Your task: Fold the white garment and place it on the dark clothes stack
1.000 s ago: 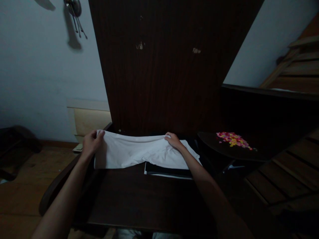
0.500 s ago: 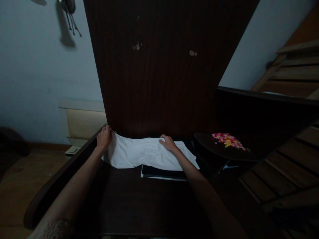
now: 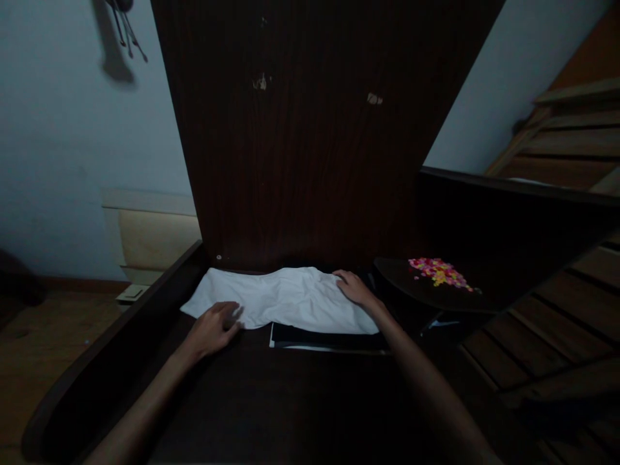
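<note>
A long white cloth (image 3: 285,296) lies spread along the back of the dark desk (image 3: 271,400), slightly wrinkled, its left end tapering to a corner. My left hand (image 3: 216,328) is at its front left edge, fingers apart and bent a little, holding nothing. On the cloth's right end rests my right hand (image 3: 353,287), fingers stretched over the fabric and lying flat. Dark flat items with a white edge (image 3: 310,337) stick out from under the front of the cloth; what they are I cannot tell.
On a small curved shelf (image 3: 402,281) at the right lies a pile of pink and yellow pieces (image 3: 440,272). A tall dark panel (image 3: 290,161) rises behind. The desk's raised left side (image 3: 97,361) borders the surface. Wooden slats (image 3: 576,139) stand far right.
My left hand has let go of the cloth's far left corner and come down toward me and right. The cloth's left end now lies flat. My right hand has shifted slightly right.
</note>
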A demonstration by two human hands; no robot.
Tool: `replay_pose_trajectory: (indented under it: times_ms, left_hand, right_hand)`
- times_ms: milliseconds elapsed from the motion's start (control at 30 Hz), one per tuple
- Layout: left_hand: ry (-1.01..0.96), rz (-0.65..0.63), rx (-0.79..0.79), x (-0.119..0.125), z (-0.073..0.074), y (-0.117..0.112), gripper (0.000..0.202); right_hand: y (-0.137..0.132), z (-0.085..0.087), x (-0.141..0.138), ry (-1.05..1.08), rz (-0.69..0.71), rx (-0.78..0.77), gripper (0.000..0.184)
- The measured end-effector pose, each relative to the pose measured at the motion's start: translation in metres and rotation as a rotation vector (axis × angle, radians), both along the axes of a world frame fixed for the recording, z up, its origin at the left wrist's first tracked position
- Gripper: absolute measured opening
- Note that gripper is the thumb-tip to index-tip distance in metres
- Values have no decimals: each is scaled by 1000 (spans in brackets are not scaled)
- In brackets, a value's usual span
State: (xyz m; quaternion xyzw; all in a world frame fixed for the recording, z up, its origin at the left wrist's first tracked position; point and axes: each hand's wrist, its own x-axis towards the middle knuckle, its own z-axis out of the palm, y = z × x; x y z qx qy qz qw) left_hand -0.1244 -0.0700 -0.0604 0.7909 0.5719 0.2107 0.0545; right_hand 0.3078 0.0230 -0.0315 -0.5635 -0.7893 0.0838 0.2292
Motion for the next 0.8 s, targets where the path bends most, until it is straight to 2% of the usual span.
replay_pose_trajectory:
  times_ms: [133, 300, 467, 600, 800]
  left_hand:
    - [93, -40, -86, -8, -16, -8, 53]
    - [187, -113, -38, -20, -30, 3, 43]
    - [223, -154, -21, -38, -41, 10, 52]
    - [114, -84, -40, -47, -43, 14, 50]
    - [39, -76, 5, -42, -36, 7, 45]
  right_hand:
    - [10, 5, 5, -97, -26, -37, 37]
    - [24, 18, 6, -179, -55, -144, 31]
    - [33, 35, 23, -156, -64, -254, 32]
    - [36, 42, 34, -97, -91, -242, 35]
    - [28, 27, 33, 22, -252, -181, 28]
